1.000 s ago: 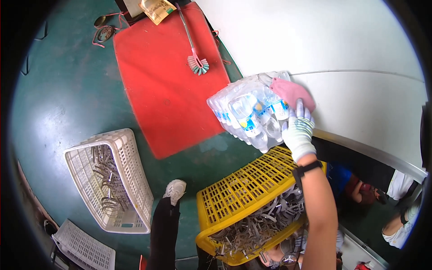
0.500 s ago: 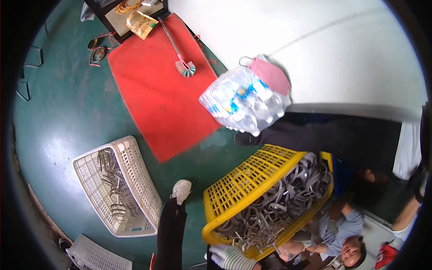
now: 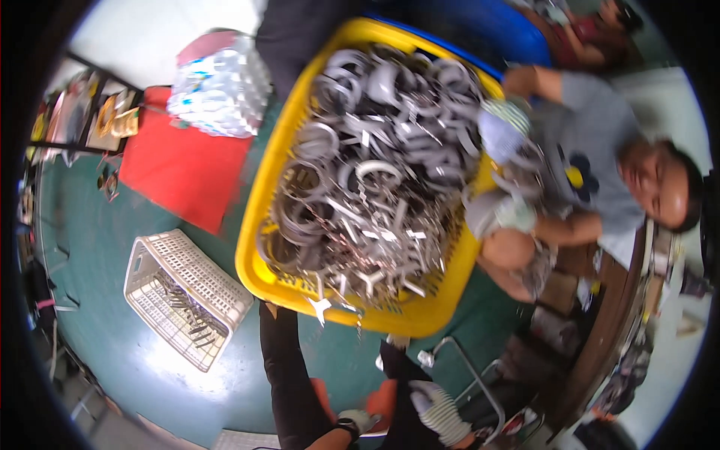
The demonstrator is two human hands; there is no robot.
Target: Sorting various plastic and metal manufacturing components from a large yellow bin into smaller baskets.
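Hands, near edge: left hand (image 3: 352,421) and gloved right hand (image 3: 439,411) low by the person's dark trouser legs, holding nothing visible; whether the fingers are curled or spread cannot be told. Yellow crate (image 3: 264,201), just beyond on the green floor (image 3: 97,225), heaped with grey metal rings and brackets (image 3: 375,180). Likely heavy, stiff, sharp-edged and apt to shift; best gripped at opposite rims. White basket (image 3: 150,264), to the left, holds few metal pieces. Co-worker's gloved hand (image 3: 501,135) reaches into the crate's far side. Wrapped bottle pack (image 3: 221,86) beyond, beside red mat (image 3: 180,172).
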